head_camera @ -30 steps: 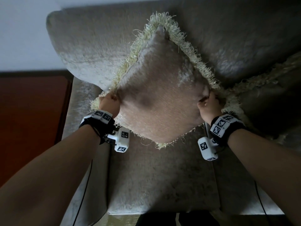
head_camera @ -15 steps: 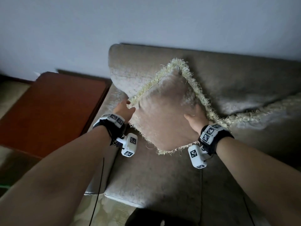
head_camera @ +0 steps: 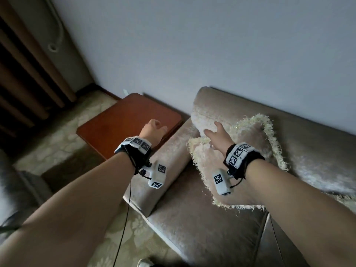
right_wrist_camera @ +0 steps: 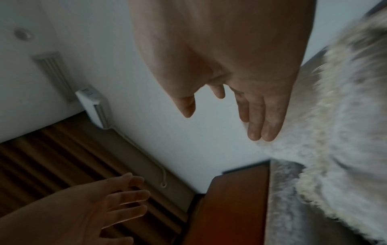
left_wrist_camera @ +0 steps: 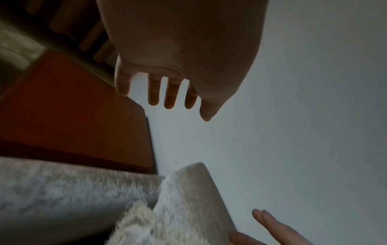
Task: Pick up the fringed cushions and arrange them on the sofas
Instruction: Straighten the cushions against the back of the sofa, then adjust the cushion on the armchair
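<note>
1. Fringed cushion (head_camera: 248,151) propped on a point at the sofa (head_camera: 202,234) seat's left corner, against the backrest.
2. Left hand (head_camera: 152,130) and right hand (head_camera: 217,137) both spread, holding nothing.
3. Check for lean; nudge upright before fetching another.

Your right forearm covers the lower right part of the fringed cushion (head_camera: 248,135) in the head view, so you can't see where its bottom corner meets the sofa (head_camera: 202,228) seat. The sofa itself runs off the right and bottom edges. In the left wrist view the cushion's fringe is a blur at the bottom edge, and your right hand (left_wrist_camera: 270,232) is cut off there, only fingertips showing. In the right wrist view the cushion smears out past the right edge, and your left hand (right_wrist_camera: 100,208) is cropped at the bottom left corner.
</note>
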The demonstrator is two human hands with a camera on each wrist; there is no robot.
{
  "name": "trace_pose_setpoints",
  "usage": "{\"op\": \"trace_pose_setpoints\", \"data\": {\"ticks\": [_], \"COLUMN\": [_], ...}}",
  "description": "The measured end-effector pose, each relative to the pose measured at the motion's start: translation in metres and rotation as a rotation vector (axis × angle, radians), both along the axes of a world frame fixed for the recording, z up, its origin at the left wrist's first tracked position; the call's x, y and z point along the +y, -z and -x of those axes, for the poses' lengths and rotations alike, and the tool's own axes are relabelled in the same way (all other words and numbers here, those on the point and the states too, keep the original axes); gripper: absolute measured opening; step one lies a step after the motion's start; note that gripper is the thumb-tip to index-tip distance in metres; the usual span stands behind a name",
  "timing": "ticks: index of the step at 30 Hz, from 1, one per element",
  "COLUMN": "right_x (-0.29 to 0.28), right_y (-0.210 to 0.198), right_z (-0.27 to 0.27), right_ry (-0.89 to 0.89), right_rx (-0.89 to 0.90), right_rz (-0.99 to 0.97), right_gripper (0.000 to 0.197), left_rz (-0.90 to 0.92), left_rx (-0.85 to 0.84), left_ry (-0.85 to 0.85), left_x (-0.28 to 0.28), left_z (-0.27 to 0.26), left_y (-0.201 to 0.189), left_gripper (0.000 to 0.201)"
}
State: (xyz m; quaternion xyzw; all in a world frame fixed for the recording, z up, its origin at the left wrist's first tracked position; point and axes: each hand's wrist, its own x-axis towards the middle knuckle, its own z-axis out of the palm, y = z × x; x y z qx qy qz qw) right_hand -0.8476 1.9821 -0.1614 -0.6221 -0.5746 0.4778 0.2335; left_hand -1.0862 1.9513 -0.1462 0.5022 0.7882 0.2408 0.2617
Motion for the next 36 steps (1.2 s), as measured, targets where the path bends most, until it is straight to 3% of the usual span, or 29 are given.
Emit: {"op": "trace_pose_setpoints", "data": {"ticks": [8, 14, 20, 29, 34, 36], "right_x": [-0.006, -0.052, -0.098, -0.174, -0.208, -0.216], "right_y": [-0.009, -0.005, -0.009, -0.014, -0.008, 0.0], "right_z": [0.203, 0.39, 0.562, 0.738, 0.826, 0.866], "right_ry": [-0.375, -0.673, -0.861, -1.073, -1.182, -1.227], "right_rx": [-0.039, -0.056, -0.041, -0.067, -0.05, -0.045], "right_rz": [-0.045, -0.043, -0.044, -0.012, 0.005, 0.007], "right_gripper": [0.084, 0.077, 0.072, 0.065, 0.063, 0.062], "left_rz": [-0.03, -0.038, -0.062, -0.054, -0.046, -0.057], "left_rx": [-0.035, -0.036, -0.052, -0.057, -0.034, -0.031], "left_ry": [-0.363, -0.639, -0.835, -1.016, -1.126, -1.16], "left_x": [-0.094, -0.186, -0.259, -0.361, -0.411, -0.423], "left_z": [0.179, 0.328, 0.468, 0.603, 0.659, 0.688], "left_y": [-0.011, 0.005, 0.014, 0.001, -0.002, 0.001], "left_gripper": [0.045, 0.041, 0.037, 0.038, 0.022, 0.027]}}
